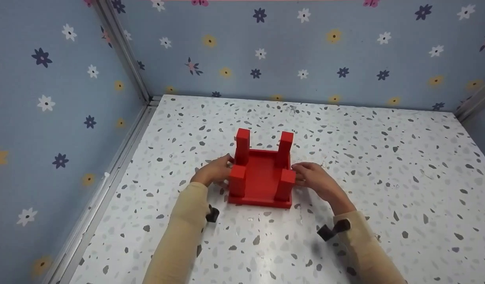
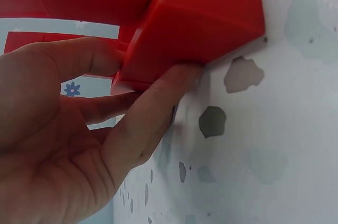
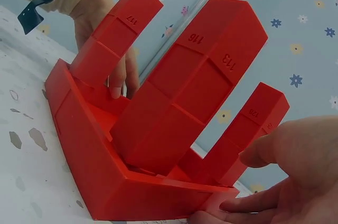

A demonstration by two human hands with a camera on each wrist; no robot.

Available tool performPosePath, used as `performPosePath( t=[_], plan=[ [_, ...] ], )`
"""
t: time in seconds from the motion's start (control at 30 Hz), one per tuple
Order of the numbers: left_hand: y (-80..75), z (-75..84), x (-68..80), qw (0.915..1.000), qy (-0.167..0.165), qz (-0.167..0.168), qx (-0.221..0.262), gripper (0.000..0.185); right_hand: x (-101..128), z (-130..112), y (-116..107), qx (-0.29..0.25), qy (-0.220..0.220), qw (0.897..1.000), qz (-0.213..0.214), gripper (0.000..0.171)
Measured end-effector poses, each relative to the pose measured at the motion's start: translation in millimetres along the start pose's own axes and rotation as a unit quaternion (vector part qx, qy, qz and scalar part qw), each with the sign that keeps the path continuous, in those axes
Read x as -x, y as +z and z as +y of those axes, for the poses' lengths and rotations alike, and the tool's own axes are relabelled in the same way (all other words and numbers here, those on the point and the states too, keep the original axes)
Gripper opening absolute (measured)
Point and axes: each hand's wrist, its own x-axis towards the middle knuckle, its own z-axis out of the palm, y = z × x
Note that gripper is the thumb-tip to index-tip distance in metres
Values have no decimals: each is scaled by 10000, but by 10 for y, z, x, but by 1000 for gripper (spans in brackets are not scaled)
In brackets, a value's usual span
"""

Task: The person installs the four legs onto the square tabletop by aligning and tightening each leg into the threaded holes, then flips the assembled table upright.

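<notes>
Fingers (image 2: 153, 108) of the left hand (image 1: 212, 171) lie almost straight against the left edge of the red stool (image 1: 262, 177), one fingertip pressed under a corner block and the thumb laid along the top edge; no curl closes round anything. Opposite them, the fingers (image 3: 264, 152) of the right hand (image 1: 315, 177) are likewise loosely extended, touching the stool's right edge near the base of a leg. Between the two sets of fingers sits the stool itself, upside down, its flat seat on the speckled tabletop (image 1: 384, 157) and its four square legs pointing up. Both hands are equally close, one on each flank, so the stool is bracketed across its width, with the legs' long axes rising upright just inward of each fingertip. Beyond the hands, outward, the tabletop runs to flowered blue walls (image 1: 305, 51) behind and to the left.
</notes>
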Motion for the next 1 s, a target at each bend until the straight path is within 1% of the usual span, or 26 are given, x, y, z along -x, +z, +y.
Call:
performPosePath(
  t=[0.23, 0.43, 0.53, 0.67, 0.77, 0.87, 1.0],
  plan=[
    [7, -21, 3, 10000, 26, 58, 20, 53, 8, 4, 13, 158, 113, 9997, -115, 43],
    [13, -38, 10, 9999, 50, 94, -120, 57, 4, 42, 24, -7, 55, 9999, -102, 42],
    [11, -47, 20, 9997, 191, 86, -157, 55, 13, 59, 33, 29, 21, 10000, 6, 41],
    [9, -56, 33, 9992, 375, 48, -86, 53, 29, 66, 40, 119, -2, 9999, 89, 42],
    [11, -51, 43, 9991, 415, 82, -60, 54, 33, 68, 45, 126, 12, 9999, 112, 42],
    [19, -35, 57, 9990, 417, 132, -65, 54, 40, 71, 56, 33, 31, 9998, 180, 42],
    [26, -26, 74, 9992, 314, 224, -53, 57, 53, 73, 78, -78, -21, 9998, 194, 42]
  ],
)
